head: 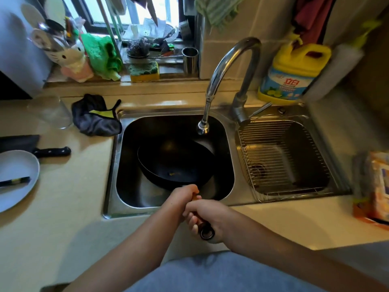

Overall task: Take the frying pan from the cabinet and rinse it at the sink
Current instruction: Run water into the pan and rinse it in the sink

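Pan (174,163): black, round, lowered into the left basin of the sink (113,165), tilted with its far rim raised toward 1 o'clock and its near rim low. Judged to be held this way so that water would run across the inside and off the low side. A small yellowish speck is seen on the pan floor near 6 o'clock.

Handle (200,218): wooden, with a dark ring at its end, projecting out of the basin toward 6 o'clock over the sink's front edge.

Left hand (185,197): clamped around the handle close to the pan body, probably to bear the weight.

Right hand (208,218): closed around the handle's end, just behind the left and touching it, probably to steer the tilt.

Tap (231,66): arched, its nozzle hanging over the basin at 1 o'clock from the pan, just past the raised rim. No running water can be made out. Rinsing is judged not yet begun; one hand would need to be freed for the lever.

Rack (282,157): wire, seated in the right basin at 3 o'clock, a likely draining spot.

Cloth (94,116): dark, bunched on the counter at 10 o'clock, within reach for drying.

Detergent (290,74): yellow jug at 1 o'clock behind the tap.
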A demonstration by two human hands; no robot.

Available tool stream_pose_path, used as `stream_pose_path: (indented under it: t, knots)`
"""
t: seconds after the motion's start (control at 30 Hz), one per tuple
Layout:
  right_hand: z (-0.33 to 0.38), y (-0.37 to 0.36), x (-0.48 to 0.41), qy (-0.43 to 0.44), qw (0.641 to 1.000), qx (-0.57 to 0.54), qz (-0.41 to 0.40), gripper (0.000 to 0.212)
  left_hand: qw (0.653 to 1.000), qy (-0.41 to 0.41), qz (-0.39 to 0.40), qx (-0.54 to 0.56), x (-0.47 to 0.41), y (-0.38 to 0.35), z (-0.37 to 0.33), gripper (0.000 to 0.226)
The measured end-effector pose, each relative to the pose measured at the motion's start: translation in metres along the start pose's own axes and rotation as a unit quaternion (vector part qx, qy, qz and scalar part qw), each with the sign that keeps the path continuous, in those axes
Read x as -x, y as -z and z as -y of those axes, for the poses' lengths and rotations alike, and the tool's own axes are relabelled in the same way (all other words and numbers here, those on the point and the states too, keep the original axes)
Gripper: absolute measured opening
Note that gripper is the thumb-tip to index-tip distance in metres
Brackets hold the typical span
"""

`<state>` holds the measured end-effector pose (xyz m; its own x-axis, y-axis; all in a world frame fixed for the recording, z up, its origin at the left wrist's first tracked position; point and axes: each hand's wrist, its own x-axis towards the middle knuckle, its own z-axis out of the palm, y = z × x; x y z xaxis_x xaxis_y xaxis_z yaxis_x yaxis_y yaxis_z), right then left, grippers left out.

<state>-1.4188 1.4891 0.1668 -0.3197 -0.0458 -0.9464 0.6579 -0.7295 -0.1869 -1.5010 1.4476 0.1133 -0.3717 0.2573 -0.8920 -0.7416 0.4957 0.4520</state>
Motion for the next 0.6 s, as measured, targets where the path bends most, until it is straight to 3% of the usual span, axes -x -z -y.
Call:
stream_pose_path:
  t: [0.33,0.6]
  knots:
    - [0.003,-0.002,-0.025,-0.002,1.0,-0.021,-0.015,0.008,0.999,0.049,0.016,-0.017,-0.013,0.005,-0.004,0.027]
    - [-0.004,-0.002,-0.032,0.02,0.999,-0.028,0.01,0.008,0.999,0.042,0.027,-0.015,-0.017,0.006,-0.004,0.029]
